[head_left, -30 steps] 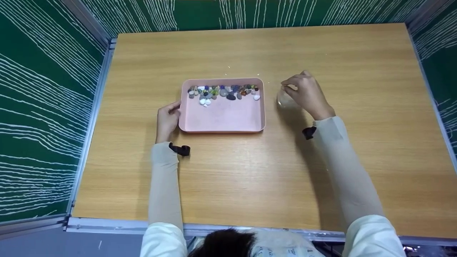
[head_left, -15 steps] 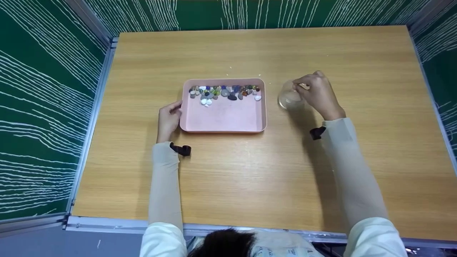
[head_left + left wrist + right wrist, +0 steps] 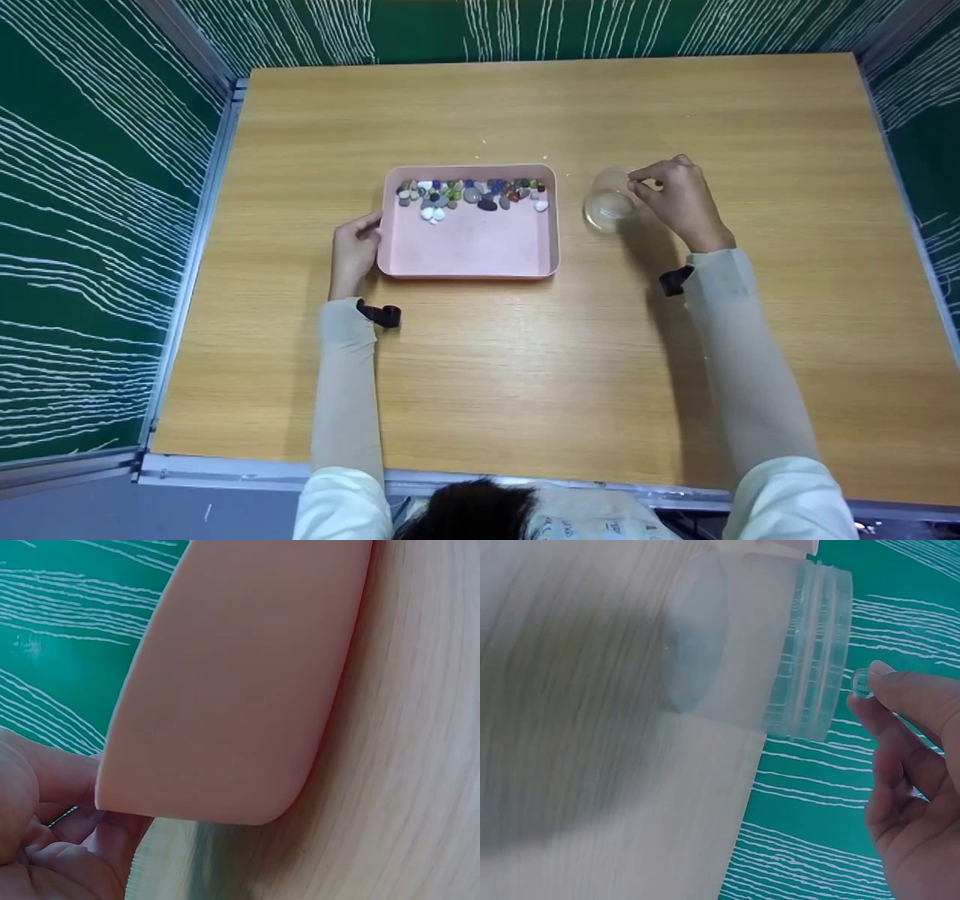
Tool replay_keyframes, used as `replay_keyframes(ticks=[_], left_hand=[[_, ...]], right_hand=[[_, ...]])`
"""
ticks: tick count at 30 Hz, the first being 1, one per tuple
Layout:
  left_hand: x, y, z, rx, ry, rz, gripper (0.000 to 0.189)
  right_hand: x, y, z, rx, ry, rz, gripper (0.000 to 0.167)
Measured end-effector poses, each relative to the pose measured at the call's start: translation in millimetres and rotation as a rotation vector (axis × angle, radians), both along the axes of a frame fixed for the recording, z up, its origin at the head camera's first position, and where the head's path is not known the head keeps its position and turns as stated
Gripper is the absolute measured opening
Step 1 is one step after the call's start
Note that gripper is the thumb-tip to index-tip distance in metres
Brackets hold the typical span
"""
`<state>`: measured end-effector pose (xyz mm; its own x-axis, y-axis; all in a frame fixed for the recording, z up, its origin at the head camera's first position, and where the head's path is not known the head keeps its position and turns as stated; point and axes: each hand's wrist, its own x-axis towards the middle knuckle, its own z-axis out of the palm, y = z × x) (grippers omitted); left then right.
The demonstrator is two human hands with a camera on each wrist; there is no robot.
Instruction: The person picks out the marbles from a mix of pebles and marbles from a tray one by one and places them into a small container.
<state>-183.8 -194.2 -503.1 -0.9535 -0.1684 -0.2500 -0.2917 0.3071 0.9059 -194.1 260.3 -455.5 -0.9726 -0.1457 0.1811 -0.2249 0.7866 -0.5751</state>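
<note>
Close-fitting beige fabric undersleeves (image 3: 347, 390) run to the wrists from beneath loose white upper sleeves (image 3: 343, 506). Small black wrist-worn devices (image 3: 381, 316) jut out beyond the cuffs; pale bluish print marks the light-coloured top (image 3: 592, 525).

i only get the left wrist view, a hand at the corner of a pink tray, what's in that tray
Observer: Pebbles and glassy coloured beads, gathered toward the far side of the pink tray.
Operator: what's the other hand holding
Observer: The right hand pinches a small clear bead between thumb and finger.
Operator: anything next to it
Observer: A clear jar with a threaded rim, lidless, stands upright just beside the fingertips.
</note>
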Motion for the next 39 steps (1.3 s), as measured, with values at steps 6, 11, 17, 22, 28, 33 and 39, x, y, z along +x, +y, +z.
replay_keyframes(ticks=[6, 11, 17, 22, 28, 33, 39], left_hand=[[-0.8, -0.6, -2.6, -0.001, 0.011, -0.001, 0.040], [-0.2, 0.0, -4.1, 0.014, 0.026, -0.001, 0.039], [1.5, 1.4, -2.5, 0.024, 0.038, 0.023, 0.039], [1.8, 1.7, -0.4, 0.007, 0.033, 0.014, 0.040], [-0.6, 0.0, -2.4, 0.013, 0.010, 0.001, 0.041], [0.3, -0.5, -2.0, 0.013, 0.009, 0.003, 0.040], [1.1, -0.6, -2.3, 0.023, 0.016, 0.008, 0.039]], right_hand=[[-1.1, 1.3, -5.0, -0.010, -0.016, 0.005, 0.018], [-2.3, 2.4, -8.9, -0.013, -0.040, 0.010, 0.017], [-4.7, 0.9, -10.9, -0.005, -0.057, 0.025, 0.017], [-4.8, -1.2, -11.9, 0.016, -0.087, 0.028, 0.017], [-6.8, -3.3, -13.1, 0.030, -0.116, 0.035, 0.018], [-8.4, -4.7, -13.7, 0.038, -0.136, 0.035, 0.018], [-8.3, -5.6, -13.5, 0.040, -0.135, 0.041, 0.018]])
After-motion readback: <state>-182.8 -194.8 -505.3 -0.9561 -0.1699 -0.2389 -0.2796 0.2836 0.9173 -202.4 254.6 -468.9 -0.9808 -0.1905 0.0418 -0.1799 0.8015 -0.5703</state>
